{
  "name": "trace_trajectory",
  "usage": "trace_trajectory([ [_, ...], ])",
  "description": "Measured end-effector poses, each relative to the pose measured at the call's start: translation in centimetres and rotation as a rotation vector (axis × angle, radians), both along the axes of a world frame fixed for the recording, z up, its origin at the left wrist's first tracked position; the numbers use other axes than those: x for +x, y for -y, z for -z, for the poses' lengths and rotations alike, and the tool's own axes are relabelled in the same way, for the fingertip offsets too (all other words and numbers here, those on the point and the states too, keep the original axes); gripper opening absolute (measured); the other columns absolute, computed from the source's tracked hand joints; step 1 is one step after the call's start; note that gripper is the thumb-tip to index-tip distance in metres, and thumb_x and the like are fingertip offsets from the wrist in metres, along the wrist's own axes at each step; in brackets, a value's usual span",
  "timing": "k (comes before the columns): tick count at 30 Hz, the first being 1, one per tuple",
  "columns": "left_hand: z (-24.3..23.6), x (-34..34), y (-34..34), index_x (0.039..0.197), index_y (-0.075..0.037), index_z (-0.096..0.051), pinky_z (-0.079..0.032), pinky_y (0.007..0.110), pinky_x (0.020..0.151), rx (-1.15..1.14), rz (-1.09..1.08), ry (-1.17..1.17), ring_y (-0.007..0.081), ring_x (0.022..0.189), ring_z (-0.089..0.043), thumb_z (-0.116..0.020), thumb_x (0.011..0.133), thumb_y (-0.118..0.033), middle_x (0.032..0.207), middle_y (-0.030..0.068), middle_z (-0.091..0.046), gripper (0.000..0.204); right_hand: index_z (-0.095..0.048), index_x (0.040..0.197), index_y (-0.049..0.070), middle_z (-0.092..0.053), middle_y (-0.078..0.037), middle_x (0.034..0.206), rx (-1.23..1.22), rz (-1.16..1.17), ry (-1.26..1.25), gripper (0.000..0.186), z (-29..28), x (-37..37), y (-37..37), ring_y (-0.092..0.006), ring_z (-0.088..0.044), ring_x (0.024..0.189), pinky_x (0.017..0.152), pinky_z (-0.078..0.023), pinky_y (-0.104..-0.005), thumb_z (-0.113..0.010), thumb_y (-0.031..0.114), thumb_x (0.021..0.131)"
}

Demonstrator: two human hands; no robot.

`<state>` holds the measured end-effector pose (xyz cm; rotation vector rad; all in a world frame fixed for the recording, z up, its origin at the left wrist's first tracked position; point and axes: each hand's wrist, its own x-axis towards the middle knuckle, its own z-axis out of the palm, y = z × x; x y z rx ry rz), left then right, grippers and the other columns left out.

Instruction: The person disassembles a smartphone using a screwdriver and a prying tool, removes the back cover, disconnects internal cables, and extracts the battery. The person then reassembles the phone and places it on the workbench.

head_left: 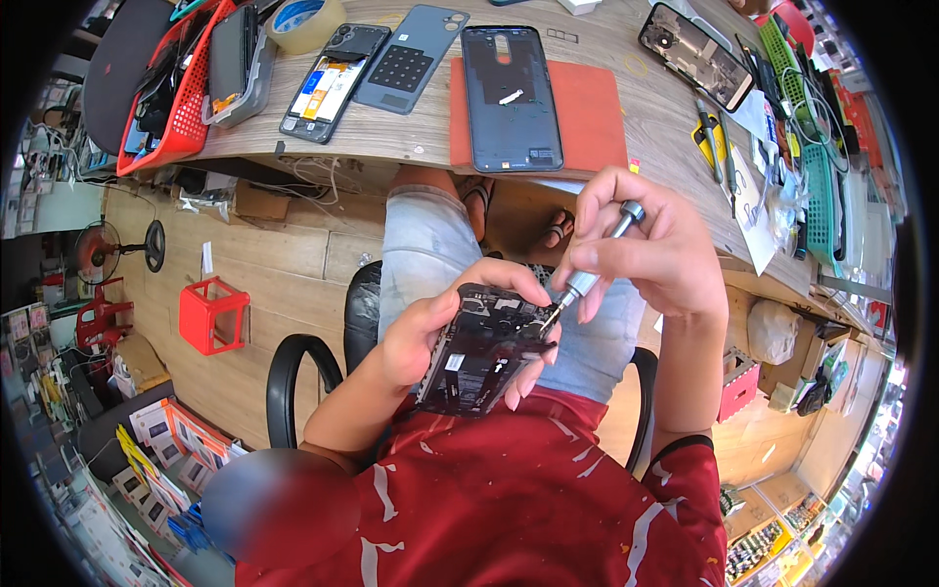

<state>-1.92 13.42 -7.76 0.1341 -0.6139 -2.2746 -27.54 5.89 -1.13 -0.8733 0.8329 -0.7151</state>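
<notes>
Head view. Opened phone, innards bare, held up off the desk, your left hand gripping its edges. Your right hand pinches a screwdriver, tip at the phone's upper right corner. Opening looks done; work inside seems under way, how much left unclear. Back cover lies on the red mat; whose, cannot tell. Hidden: phone's underside. Tip contact too small to read.

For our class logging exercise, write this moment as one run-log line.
Left hand: holds opened phone | Right hand: holds screwdriver, tip at phone's edge | Desk: dark back cover on orange mat
</notes>
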Motion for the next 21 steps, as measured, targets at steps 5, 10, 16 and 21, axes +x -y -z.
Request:
trace_trajectory([
  [5, 0.0, -0.6, -0.3, 0.155, -0.005, -0.041, -0.065, 0.041, 0.068, 0.078, 0.004, -0.059, 0.0341, 0.089, -0.074, -0.046, 0.114, -0.066, 0.124, 0.0302, -0.063, 0.074, -0.064, 0.111, -0.005, -0.080, -0.023, 0.100, -0.026, 0.038, 0.034, 0.019, 1.1, -0.1, -0.7, -0.0266, -0.081, 0.072, 0.061, -0.068, -0.0342, -0.077, -0.006, 0.097],
  [10, 0.2, -0.7, -0.8, 0.157, -0.008, -0.039, -0.065, 0.041, 0.067, 0.164, -0.033, -0.059, 0.0325, 0.090, -0.074, -0.056, 0.111, -0.066, 0.124, 0.0292, -0.063, 0.076, -0.064, 0.115, -0.006, -0.079, -0.027, 0.106, -0.198, 0.171, 0.137, 0.013, -0.1, -1.0, -1.7, -0.0263, -0.081, 0.077, 0.067, -0.068, -0.0363, -0.070, -0.004, 0.104],
  [16, 0.4, -0.3, -0.6, 0.156, -0.011, -0.038, -0.064, 0.043, 0.062, 0.075, -0.084, 0.110, 0.0326, 0.085, -0.073, -0.069, 0.101, -0.070, 0.120, 0.0281, -0.060, 0.086, -0.081, 0.111, -0.003, -0.073, -0.022, 0.130, -0.905, 0.102, -0.376, 0.025, -0.8, 0.3, -3.9, -0.0271, -0.074, 0.103, 0.090, -0.062, -0.0397, -0.087, 0.004, 0.088],
  [21, 0.7, 0.3, -0.3, 0.160, -0.006, -0.034, -0.067, 0.038, 0.070, 0.050, -0.070, 0.109, 0.0295, 0.091, -0.075, -0.076, 0.098, -0.065, 0.126, 0.0244, -0.064, 0.095, -0.083, 0.104, 0.001, -0.072, -0.015, 0.130, -1.040, 0.019, -0.530, 0.033, -0.3, 2.1, -5.0, -0.0287, -0.068, 0.103, 0.086, -0.056, -0.0393, -0.095, 0.008, 0.074],
])
